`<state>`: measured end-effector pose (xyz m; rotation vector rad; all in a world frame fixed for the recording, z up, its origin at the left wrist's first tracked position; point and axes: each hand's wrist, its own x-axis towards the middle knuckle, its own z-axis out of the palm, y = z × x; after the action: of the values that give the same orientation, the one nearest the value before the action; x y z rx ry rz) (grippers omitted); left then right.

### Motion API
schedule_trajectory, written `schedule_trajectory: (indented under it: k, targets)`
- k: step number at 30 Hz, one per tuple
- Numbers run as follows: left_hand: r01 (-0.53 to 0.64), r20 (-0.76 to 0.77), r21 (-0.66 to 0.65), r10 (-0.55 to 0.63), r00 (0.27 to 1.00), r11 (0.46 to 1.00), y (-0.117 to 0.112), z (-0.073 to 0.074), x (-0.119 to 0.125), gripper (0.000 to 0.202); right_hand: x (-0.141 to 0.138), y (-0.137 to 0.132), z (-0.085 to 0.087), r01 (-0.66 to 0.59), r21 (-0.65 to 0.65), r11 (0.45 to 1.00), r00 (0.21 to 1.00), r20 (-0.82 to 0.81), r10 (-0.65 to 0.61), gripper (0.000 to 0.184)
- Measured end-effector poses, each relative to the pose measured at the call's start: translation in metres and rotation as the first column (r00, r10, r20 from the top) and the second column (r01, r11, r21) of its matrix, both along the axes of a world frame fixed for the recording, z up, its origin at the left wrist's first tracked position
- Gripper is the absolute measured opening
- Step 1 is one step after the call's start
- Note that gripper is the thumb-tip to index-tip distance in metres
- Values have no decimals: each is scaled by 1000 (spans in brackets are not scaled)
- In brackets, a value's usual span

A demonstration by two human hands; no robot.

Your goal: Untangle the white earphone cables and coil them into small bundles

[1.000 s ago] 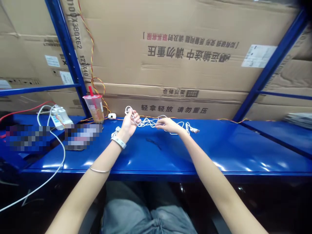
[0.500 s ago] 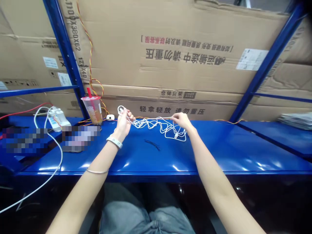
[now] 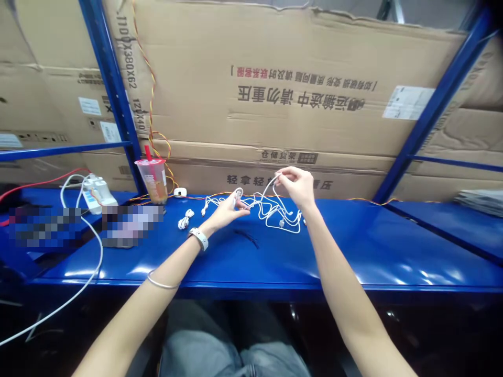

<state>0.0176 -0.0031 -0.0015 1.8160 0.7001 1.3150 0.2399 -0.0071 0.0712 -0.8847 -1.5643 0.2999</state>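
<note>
My right hand point(image 3: 297, 187) is raised slightly above the blue tabletop, thumb and fingers pinching a white cable point(image 3: 268, 187) that bends down from the fingertips. My left hand point(image 3: 228, 213) is low over the surface, fingers curled round white cable with a small loop point(image 3: 238, 192) standing up from them; its thumb points right. Loose strands of the tangle point(image 3: 283, 229) spread between and beneath both hands, with plug ends showing. To the left of my left hand lies a small coiled white cable bundle point(image 3: 185, 219). Thin black ties point(image 3: 247, 239) rest in front of the tangle.
A drink cup with a red straw point(image 3: 152, 178) stands at the back left, beside a small white switch point(image 3: 179, 192). Further left are a white power strip point(image 3: 98, 195) and a blurred-out flat object point(image 3: 133, 225). Cardboard point(image 3: 251, 125) closes the back between blue posts.
My left hand has moved right and slightly down. My right hand has risen, lifting its cable into a bend. The tangle is less stretched, and the coiled bundle has come into view.
</note>
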Motion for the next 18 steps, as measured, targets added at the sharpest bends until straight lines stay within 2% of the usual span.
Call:
schedule_trajectory:
  k: [2, 5, 7, 10, 12, 14, 16, 18]
  targets:
    - [0, -10, -15, 0, 1000, 1000, 0, -1, 0, 32, -6, -5, 2, 18, 18, 1000, 999, 48, -18, 20]
    - [28, 82, -114, -19, 996, 993, -4, 2, 1, 25, -10, -8, 2, 80, 71, 994, 983, 158, -90, 22]
    - [113, 167, -198, -80, 983, 974, -8, 7, 1, 26, -11, -6, 3, 132, 122, 984, 963, 219, -156, 24]
    - [321, 329, -274, -226, 917, 906, -13, 16, 0, 24, -13, 0, 12, 206, 236, 950, 906, 321, -277, 27]
    - [435, 437, -287, -287, 852, 853, -15, 21, -1, 22, -19, 4, 25, 232, 308, 923, 835, 424, -352, 29]
    - [481, 505, -269, -304, 808, 834, -17, 25, -3, 19, -28, 8, 43, 246, 337, 909, 735, 546, -402, 29]
    - [472, 549, -224, -290, 784, 853, -18, 27, -4, 16, -41, 13, 62, 251, 329, 910, 623, 665, -412, 30]
    - [430, 600, -197, -239, 764, 881, -18, 28, -5, 17, -53, 18, 78, 238, 305, 922, 551, 740, -387, 30]
